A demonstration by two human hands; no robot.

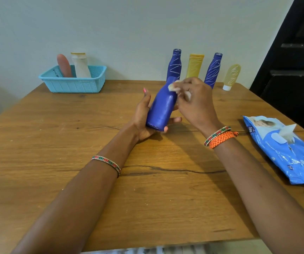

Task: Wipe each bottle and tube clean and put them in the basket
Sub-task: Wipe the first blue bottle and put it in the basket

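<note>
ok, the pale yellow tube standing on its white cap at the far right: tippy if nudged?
Probably. The pale yellow tube balances on its small white cap, body wider above. Likely light, so it should slide or topple easily. It looks soft and squeezable.

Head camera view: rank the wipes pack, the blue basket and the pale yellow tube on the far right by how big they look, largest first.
1. Wipes pack, though it lies nearest the camera, which inflates it.
2. Blue basket.
3. Pale yellow tube, clearly the smallest.

The pack and basket may be closer in true size than they look.
</note>
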